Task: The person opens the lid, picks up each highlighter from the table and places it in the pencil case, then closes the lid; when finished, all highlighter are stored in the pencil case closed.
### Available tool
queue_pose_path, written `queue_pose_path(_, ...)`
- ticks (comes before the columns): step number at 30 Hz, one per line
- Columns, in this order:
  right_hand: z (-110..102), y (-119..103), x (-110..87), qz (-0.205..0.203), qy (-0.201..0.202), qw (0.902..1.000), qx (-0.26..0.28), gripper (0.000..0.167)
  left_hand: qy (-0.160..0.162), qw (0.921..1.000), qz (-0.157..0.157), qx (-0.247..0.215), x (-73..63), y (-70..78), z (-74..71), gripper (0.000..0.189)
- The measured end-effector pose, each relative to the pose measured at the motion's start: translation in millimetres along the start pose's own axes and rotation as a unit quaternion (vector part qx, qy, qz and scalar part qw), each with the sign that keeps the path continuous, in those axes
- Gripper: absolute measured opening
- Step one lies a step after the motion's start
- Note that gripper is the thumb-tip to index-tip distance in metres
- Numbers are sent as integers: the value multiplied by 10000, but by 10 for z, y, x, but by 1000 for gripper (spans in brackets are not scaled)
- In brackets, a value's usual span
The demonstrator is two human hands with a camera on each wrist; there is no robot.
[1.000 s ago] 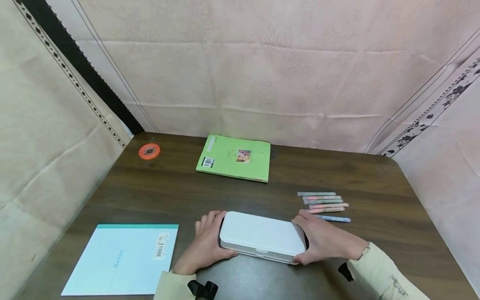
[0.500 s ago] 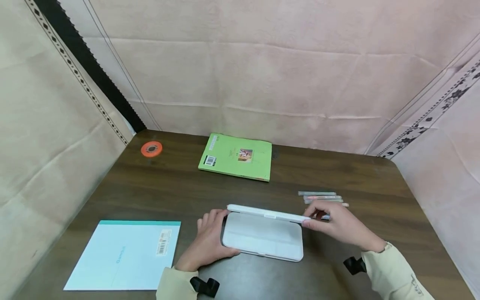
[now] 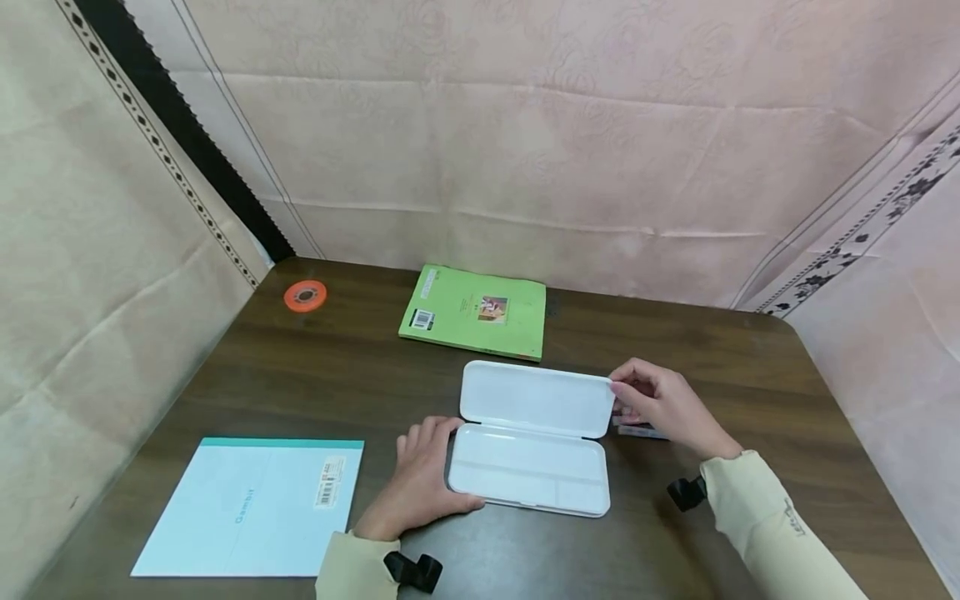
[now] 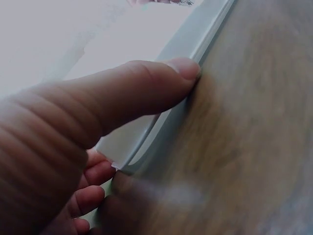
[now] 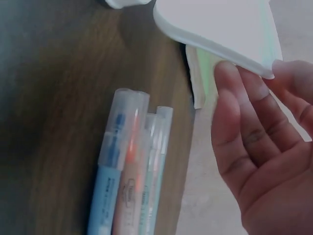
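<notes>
A white pencil case (image 3: pixel 528 471) lies unfolded on the table, its shallow compartments facing up. Its lid (image 3: pixel 536 398) is swung back toward the far side. My left hand (image 3: pixel 420 483) grips the case's left end; the left wrist view shows the thumb (image 4: pixel 146 88) along the front edge and the other fingertips round the corner. With thumb and fingers, my right hand (image 3: pixel 667 408) pinches the lid's right edge, seen close up in the right wrist view. Several capped pens (image 5: pixel 105 196) lie near the right hand, which mostly hides them in the head view.
A green book (image 3: pixel 472 312) lies behind the lid. On the left is a pale blue notebook (image 3: pixel 247 508) with a barcode label. An orange disc (image 3: pixel 305 296) sits at the far left corner of the brown table (image 3: pixel 712 350). Cloth curtains surround the table.
The right hand has moved from the closed case's right end to the lid and swung it up and back, exposing the inside. The left hand has kept its hold on the case.
</notes>
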State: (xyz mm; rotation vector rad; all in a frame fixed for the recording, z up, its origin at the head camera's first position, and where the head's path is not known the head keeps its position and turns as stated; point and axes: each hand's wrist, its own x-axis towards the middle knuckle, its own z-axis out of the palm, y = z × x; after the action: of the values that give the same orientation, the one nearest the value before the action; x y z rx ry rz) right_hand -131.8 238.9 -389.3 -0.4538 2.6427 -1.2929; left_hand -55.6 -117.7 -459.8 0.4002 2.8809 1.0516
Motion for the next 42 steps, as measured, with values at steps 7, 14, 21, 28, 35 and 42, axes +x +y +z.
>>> queue_pose_path(7, 53, 85, 149, 507, -10, 9987, -54, 23, 2, 10000, 42, 16, 8, 1, -1, 97)
queue_pose_path(14, 67, 53, 140, 643, -32, 9979, -13, 28, 27, 10000, 28, 60, 3, -8, -3, 98)
queue_pose_path(21, 36, 1, 76, 490, -76, 9987, 138, 29, 18, 9999, -22, 113, -4, -4, -8, 98)
queue_pose_path(28, -97, -22, 11, 196, -40, 9998, -29, 28, 0, 10000, -34, 80, 8, -3, -1, 98)
queue_pose_path(35, -401, 73, -22, -53, 479, 9918, -1183, 23, -47, 9999, -96, 97, 2, -8, 15, 98)
queue_pose_path(42, -643, 253, -28, 129, 430, 9822, -1822, 27, -19, 9999, -50, 127, 24, -17, 8, 98)
